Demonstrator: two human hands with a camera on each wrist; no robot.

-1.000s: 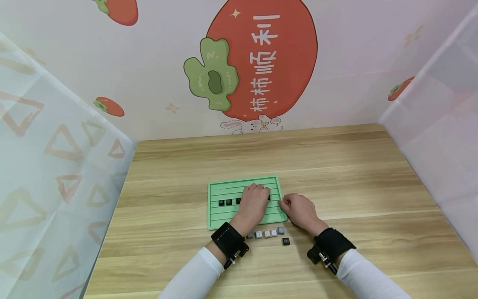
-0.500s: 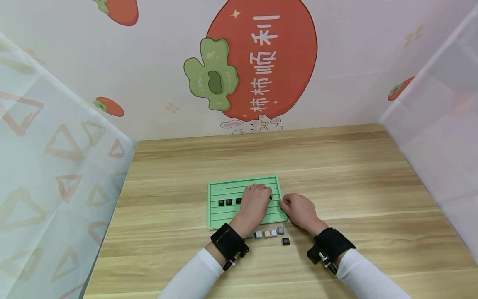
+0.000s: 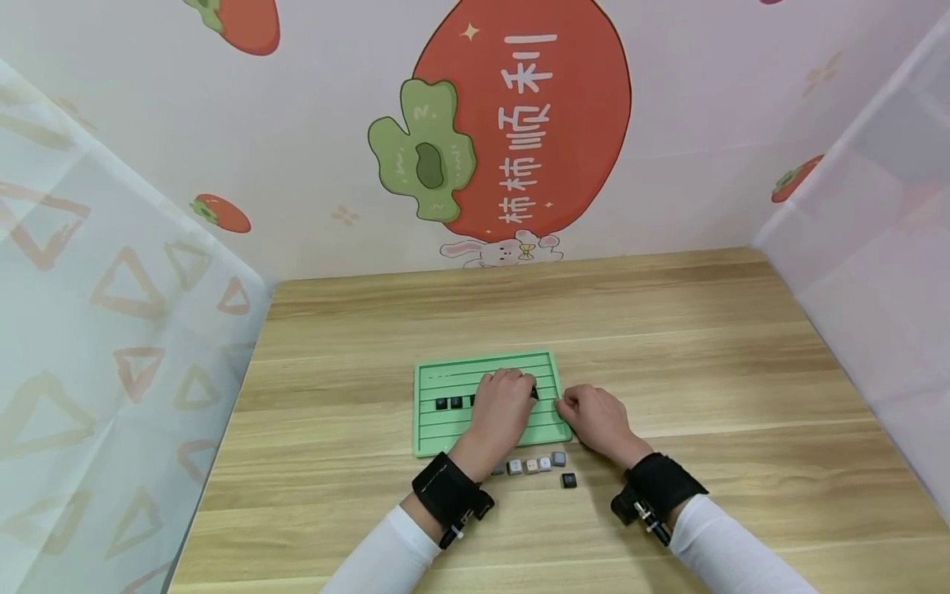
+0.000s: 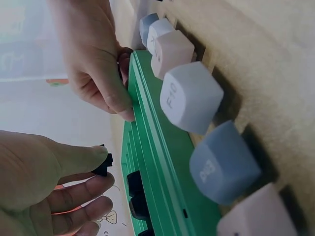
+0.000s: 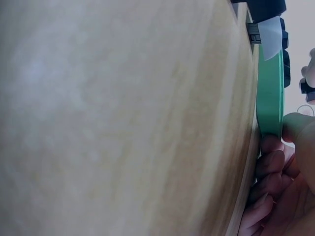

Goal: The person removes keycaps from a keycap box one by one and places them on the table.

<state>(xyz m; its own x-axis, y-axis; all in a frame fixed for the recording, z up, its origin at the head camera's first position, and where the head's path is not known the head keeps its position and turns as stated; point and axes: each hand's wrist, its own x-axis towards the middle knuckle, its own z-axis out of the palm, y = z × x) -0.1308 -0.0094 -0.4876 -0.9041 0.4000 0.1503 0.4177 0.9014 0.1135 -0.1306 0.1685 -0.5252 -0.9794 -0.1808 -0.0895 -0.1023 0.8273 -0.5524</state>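
Over the green ridged tray [image 3: 445, 371], my left hand [image 3: 503, 408] pinches a black keycap [image 4: 102, 164] between thumb and fingertip; in the left wrist view the cap is held above the tray surface. Several black keycaps [image 3: 456, 403] stand in a row on the tray, part of that row hidden behind the left hand. At the tray's right edge, my right hand [image 3: 599, 419] grips the rim, thumb on top and the other fingers curled against the side, as the right wrist view shows [image 5: 285, 172].
In front of the tray, a line of grey, white and pinkish keycaps [image 3: 531, 466] lies on the wooden table [image 3: 334, 511]. One loose black keycap [image 3: 569, 480] sits nearer to me on the right. Printed wall sheets [image 3: 312, 165] enclose the back and sides.
The left wrist has shifted slightly left and towards me, its fingers staying over the tray. My right hand keeps its place at the rim. The head view has tilted very slightly.
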